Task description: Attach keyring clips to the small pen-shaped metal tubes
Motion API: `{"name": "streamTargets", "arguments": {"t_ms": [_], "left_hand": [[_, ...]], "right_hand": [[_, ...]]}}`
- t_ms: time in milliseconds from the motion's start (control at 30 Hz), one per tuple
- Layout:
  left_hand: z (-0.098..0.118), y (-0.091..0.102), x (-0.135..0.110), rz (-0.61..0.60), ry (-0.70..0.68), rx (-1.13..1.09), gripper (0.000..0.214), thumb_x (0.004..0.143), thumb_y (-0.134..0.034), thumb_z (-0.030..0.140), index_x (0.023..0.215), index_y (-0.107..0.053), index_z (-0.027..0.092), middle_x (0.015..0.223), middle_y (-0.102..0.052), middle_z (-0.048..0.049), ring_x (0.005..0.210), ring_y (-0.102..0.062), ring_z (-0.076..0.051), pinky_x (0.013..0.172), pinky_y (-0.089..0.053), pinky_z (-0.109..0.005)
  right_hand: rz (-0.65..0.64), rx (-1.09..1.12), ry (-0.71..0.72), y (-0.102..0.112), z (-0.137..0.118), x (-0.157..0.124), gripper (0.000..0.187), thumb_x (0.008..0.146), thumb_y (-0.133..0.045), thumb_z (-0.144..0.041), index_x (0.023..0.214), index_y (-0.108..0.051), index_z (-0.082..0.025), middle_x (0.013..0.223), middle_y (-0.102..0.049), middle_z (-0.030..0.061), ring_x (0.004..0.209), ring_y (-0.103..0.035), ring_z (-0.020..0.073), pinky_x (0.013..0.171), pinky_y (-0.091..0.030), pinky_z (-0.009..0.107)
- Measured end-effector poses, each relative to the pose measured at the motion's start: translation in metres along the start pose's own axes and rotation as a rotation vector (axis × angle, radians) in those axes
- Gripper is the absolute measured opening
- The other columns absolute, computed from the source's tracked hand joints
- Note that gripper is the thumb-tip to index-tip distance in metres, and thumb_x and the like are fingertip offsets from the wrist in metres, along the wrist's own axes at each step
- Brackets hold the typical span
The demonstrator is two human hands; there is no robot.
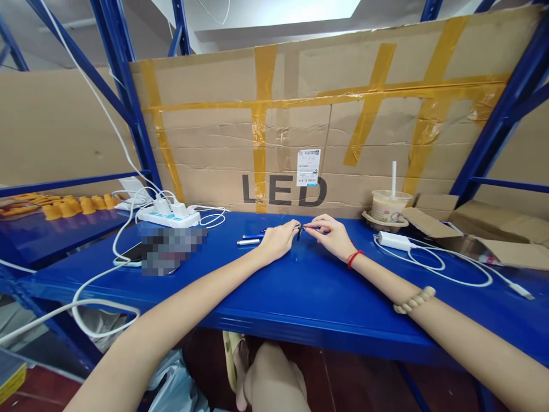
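Note:
Close together over the middle of the blue shelf top (274,292), both my hands are closed on small things. Between the fingers of my left hand (278,240) is a small dark piece (299,230), too small to name. My right hand (332,234) pinches a thin, dark, reddish piece that meets it; its kind cannot be made out. Beside my left hand lie a blue pen-like stick (252,236) and a silver one (247,242), their right ends near or behind that hand.
To the left are a white power strip (169,216) with plugs and cables, and a phone (132,253) by a blurred patch. At right stand a drink cup (389,206) in a carrier, a white adapter (394,241) with cable, and an open cardboard box (493,229). Cardboard (206,154) walls the back.

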State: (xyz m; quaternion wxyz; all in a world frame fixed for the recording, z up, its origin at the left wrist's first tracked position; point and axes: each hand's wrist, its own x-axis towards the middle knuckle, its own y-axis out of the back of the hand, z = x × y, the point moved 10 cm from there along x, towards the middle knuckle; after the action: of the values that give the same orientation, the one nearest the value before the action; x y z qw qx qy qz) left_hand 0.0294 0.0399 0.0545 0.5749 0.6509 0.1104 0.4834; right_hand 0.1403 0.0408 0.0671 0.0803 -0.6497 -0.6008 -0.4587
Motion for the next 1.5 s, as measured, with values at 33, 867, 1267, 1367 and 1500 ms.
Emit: {"name": "streamTargets", "arguments": {"t_ms": [33, 867, 1267, 1367, 1500], "left_hand": [[0.000, 0.000, 0.000, 0.002, -0.002, -0.005, 0.026, 0.091, -0.025, 0.030, 0.109, -0.044, 0.024, 0.104, -0.061, -0.0019, 0.090, -0.059, -0.018, 0.068, -0.043, -0.026], [0.010, 0.002, -0.003, 0.029, -0.183, -0.108, 0.029, 0.091, -0.025, 0.027, 0.113, -0.045, 0.023, 0.111, -0.057, -0.0019, 0.099, -0.055, -0.016, 0.081, -0.043, -0.026], [0.009, 0.004, -0.003, 0.029, -0.174, -0.172, 0.022, 0.092, -0.027, 0.029, 0.106, -0.042, 0.022, 0.106, -0.058, -0.0019, 0.096, -0.055, -0.014, 0.081, -0.043, -0.026], [0.005, 0.001, -0.002, 0.005, -0.116, -0.161, 0.022, 0.091, -0.028, 0.030, 0.110, -0.038, 0.023, 0.106, -0.058, -0.0022, 0.095, -0.056, -0.016, 0.078, -0.044, -0.027], [0.006, -0.002, -0.002, -0.029, -0.113, -0.150, 0.024, 0.091, -0.026, 0.030, 0.112, -0.036, 0.023, 0.108, -0.058, -0.0029, 0.095, -0.057, -0.017, 0.078, -0.045, -0.028]], "right_hand": [[-0.002, 0.004, 0.002, 0.000, 0.000, 0.000, 0.030, 0.070, -0.061, -0.044, 0.080, -0.069, -0.017, 0.085, -0.056, 0.0051, 0.042, -0.046, 0.0046, 0.047, -0.044, 0.026], [-0.126, 0.295, -0.251, -0.014, 0.010, -0.003, 0.042, 0.052, -0.070, -0.053, 0.064, -0.063, -0.013, 0.076, -0.058, 0.0055, 0.043, -0.044, 0.0056, 0.035, -0.034, 0.022], [-0.192, 0.399, -0.381, -0.023, 0.020, -0.009, 0.041, 0.053, -0.073, -0.044, 0.078, -0.066, -0.012, 0.065, -0.055, 0.0004, 0.045, -0.040, 0.0042, 0.037, -0.030, 0.019], [-0.185, 0.404, -0.396, -0.024, 0.020, -0.011, 0.045, 0.053, -0.072, -0.045, 0.083, -0.066, -0.012, 0.058, -0.053, -0.0013, 0.044, -0.040, 0.0046, 0.037, -0.030, 0.019], [-0.166, 0.388, -0.411, -0.023, 0.020, -0.012, 0.046, 0.053, -0.071, -0.047, 0.082, -0.066, -0.012, 0.052, -0.051, -0.0028, 0.042, -0.038, 0.0049, 0.037, -0.029, 0.019]]}}
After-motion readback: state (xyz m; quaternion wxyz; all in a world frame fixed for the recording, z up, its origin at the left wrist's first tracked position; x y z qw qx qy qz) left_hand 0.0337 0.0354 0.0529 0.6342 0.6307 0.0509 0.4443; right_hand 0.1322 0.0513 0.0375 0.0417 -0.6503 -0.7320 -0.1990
